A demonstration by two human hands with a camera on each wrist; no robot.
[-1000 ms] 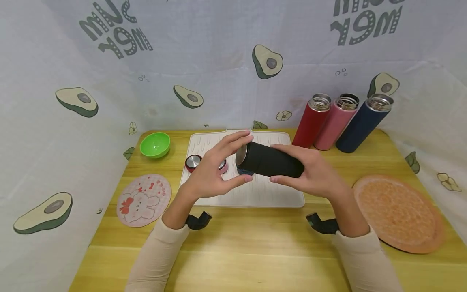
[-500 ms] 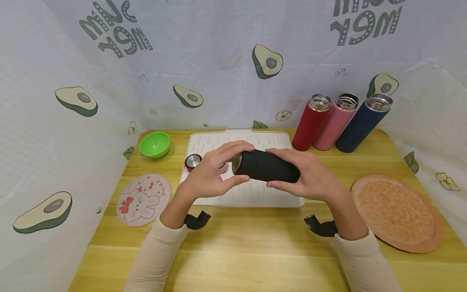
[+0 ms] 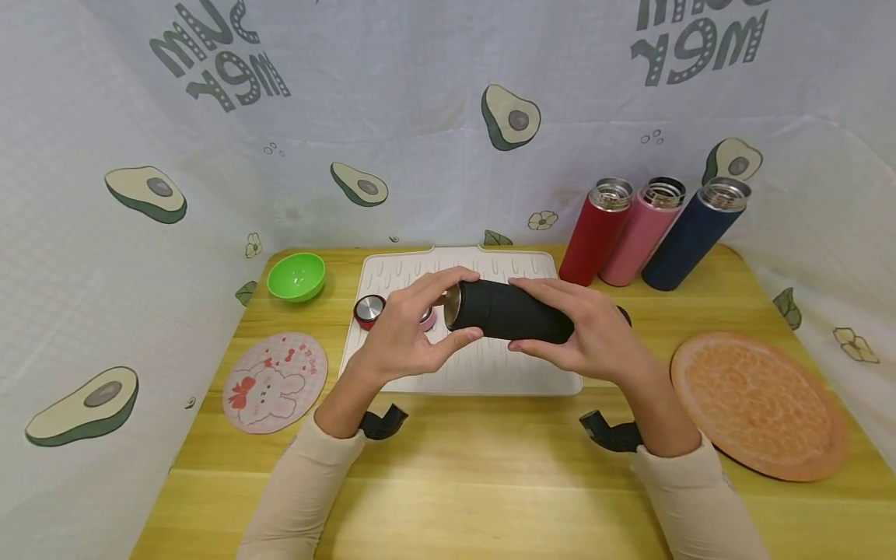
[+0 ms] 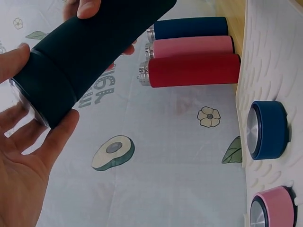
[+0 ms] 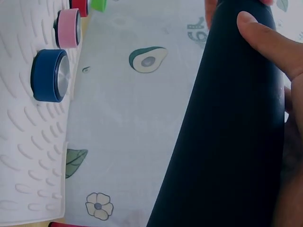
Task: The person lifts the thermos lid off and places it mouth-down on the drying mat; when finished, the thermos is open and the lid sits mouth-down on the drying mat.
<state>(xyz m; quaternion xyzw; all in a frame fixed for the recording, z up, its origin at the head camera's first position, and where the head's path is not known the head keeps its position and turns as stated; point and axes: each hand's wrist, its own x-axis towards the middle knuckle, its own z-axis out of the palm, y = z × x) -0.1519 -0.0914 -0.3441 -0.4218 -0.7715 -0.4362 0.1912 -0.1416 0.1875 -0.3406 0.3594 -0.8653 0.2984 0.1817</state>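
Observation:
A black thermos bottle (image 3: 528, 313) lies sideways in the air over the white drying mat (image 3: 504, 381), held between both hands. Its black lid (image 3: 474, 305) sits on the left end, a seam marking where it meets the body, with a silver metal top facing left. My left hand (image 3: 402, 330) grips this lid between fingers and thumb. Around the body, my right hand (image 3: 595, 330) holds the bottle farther right, fingers above and thumb below. A red lid (image 3: 369, 309), a pink lid (image 3: 428, 319) and a blue lid (image 4: 272, 130) stand on the mat; the hands and bottle hide the blue one in the head view.
Lidless red (image 3: 595, 233), pink (image 3: 642, 237) and navy (image 3: 694, 237) bottles stand at the back right. A green bowl (image 3: 297, 278) is at the back left, a rabbit-print coaster (image 3: 276, 381) nearer. An orange round placemat (image 3: 759, 404) lies at right.
The bottle has shifted slightly left, covering the blue lid in the head view. My left fingers have lowered around the lid, and the bottle's base now shows beyond my right hand.

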